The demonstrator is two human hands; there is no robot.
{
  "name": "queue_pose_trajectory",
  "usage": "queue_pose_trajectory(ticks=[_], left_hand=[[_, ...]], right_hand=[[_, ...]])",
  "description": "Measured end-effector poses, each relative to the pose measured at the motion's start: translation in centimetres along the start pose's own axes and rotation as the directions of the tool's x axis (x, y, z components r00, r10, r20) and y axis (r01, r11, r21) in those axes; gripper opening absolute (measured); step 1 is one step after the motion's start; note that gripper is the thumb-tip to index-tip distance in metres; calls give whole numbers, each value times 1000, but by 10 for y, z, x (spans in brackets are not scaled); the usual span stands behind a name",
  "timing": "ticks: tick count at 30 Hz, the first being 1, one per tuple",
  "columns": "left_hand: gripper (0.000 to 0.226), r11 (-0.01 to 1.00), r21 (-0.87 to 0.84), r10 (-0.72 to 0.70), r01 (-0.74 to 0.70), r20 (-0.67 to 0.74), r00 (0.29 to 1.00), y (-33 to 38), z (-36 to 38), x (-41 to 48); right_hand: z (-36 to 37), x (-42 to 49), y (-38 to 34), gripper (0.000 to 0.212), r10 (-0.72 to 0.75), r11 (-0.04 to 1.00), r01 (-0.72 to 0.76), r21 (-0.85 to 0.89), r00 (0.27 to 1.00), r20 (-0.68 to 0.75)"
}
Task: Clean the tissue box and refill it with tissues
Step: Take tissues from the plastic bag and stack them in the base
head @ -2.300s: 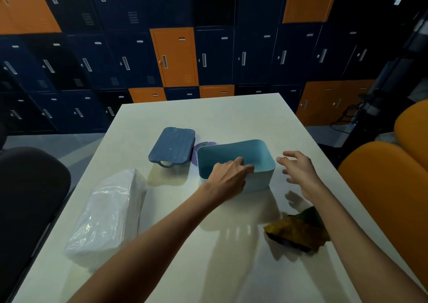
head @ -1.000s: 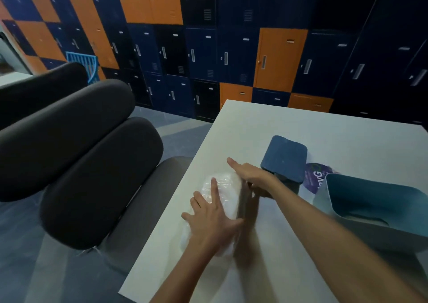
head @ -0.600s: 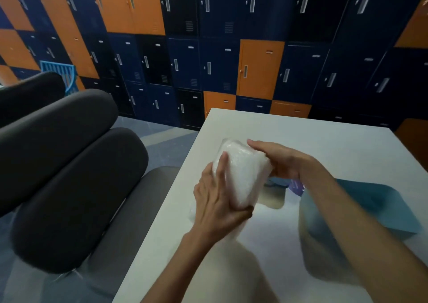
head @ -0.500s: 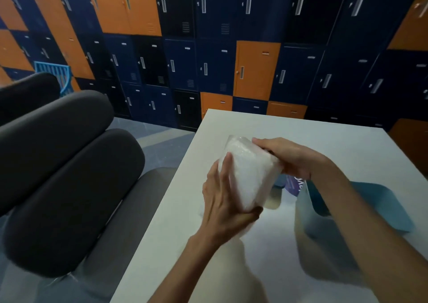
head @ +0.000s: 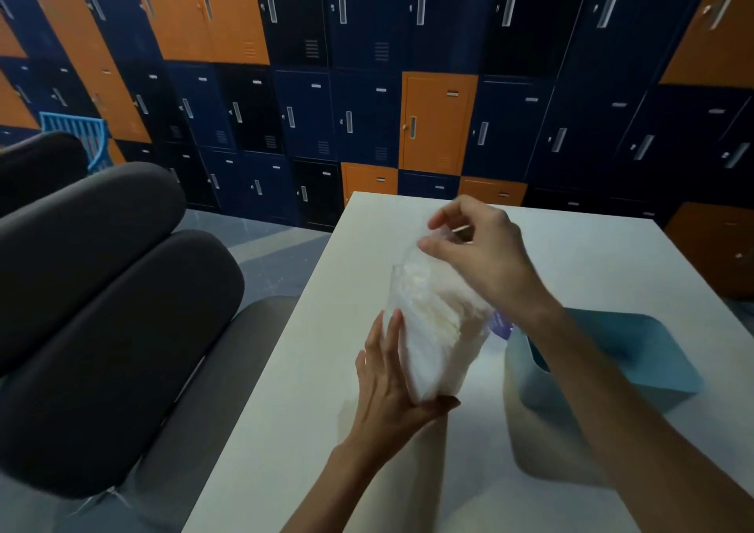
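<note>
Left hand (head: 389, 385) grips tissue pack (head: 436, 328) at its 6 o'clock end, upright over bench (head: 285, 410). Right hand (head: 479, 253) pinches wrap at 12 o'clock. Tissue box (head: 620, 353) at pack's 3 o'clock.

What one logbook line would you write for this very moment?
step: unwrapping tissues | left hand: holds tissue pack from below | right hand: pinches its wrapper top | tissue box: open on table
</note>
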State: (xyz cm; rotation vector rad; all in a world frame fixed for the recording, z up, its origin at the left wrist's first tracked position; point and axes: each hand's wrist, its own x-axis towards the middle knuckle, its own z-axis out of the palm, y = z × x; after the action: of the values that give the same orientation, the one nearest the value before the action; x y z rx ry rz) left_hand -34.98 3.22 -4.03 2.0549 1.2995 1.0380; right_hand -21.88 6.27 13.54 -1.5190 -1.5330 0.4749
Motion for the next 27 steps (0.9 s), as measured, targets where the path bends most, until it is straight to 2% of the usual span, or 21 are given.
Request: queue_pose_trajectory(ticks=[2, 4, 5, 6, 8, 10, 12, 15, 18, 19, 20, 21, 22, 23, 24, 25, 26, 27], left_hand=[[123, 998, 38, -54, 52, 62, 997, 2, 1, -1], [118, 995, 83, -65, 52, 162, 985, 2, -2, -4], [109, 999, 13, -52, 50, 205, 977, 3, -6, -6], [91, 989, -126, -46, 76, 222, 974, 5, -12, -8], [55, 947, -298, -81, 120, 141, 987, 10, -27, -14], [35, 917, -365, -164, 162, 27, 986, 9, -43, -17], [19, 831, -502, -286, 241, -14, 958, 0, -60, -18], [36, 757, -593, -389, 276, -70, 918, -9, -90, -6], [35, 803, -563, -347, 195, -176, 921, 9, -111, 16], [44, 831, -527, -297, 178, -150, 943, 20, -113, 22], [62, 859, -481, -244, 179, -77, 967, 31, -112, 27], [84, 888, -426, -186, 176, 18, 982, 40, -108, 30], [106, 919, -363, -119, 151, 109, 987, 49, -102, 32], [122, 950, -295, -52, 104, 177, 983, 53, -92, 32], [133, 975, -217, -2, 48, 208, 978, 53, -82, 31], [138, 987, -161, 30, 4, 211, 977, 51, -72, 29], [140, 990, -140, 35, -8, 190, 981, 47, -64, 28], [139, 987, -162, 22, 4, 159, 987, 44, -60, 27]], right_hand=[[17, -15, -16, 16, -210, 977, 209, -30, 977, -44], [40, -35, -24, 18, -384, 917, 380, -121, 923, -8], [52, -45, -25, 20, -450, 876, 445, -186, 893, 16], [62, -53, -24, 22, -511, 824, 502, -264, 859, 40], [78, -65, -19, 27, -587, 718, 571, -398, 804, 96], [89, -72, -8, 31, -622, 641, 604, -473, 770, 141], [97, -77, 7, 23, -631, 598, 622, -506, 754, 182], [102, -88, 28, 23, -614, 570, 644, -510, 747, 256], [110, -97, 47, 20, -616, 545, 698, -465, 709, 343], [111, -100, 51, 18, -612, 551, 716, -428, 696, 376], [114, -104, 55, 21, -626, 539, 749, -387, 663, 411], [115, -110, 56, 29, -598, 519, 752, -406, 659, 455], [110, -114, 55, 41, -524, 530, 715, -455, 699, 487], [104, -120, 56, 47, -481, 607, 649, -459, 759, 438], [102, -127, 63, 45, -464, 653, 661, -370, 735, 494], [99, -134, 72, 42, -513, 615, 746, -254, 624, 590], [90, -142, 78, 37, -539, 618, 774, -139, 546, 641], [80, -148, 85, 32, -564, 641, 764, -70, 531, 632]])
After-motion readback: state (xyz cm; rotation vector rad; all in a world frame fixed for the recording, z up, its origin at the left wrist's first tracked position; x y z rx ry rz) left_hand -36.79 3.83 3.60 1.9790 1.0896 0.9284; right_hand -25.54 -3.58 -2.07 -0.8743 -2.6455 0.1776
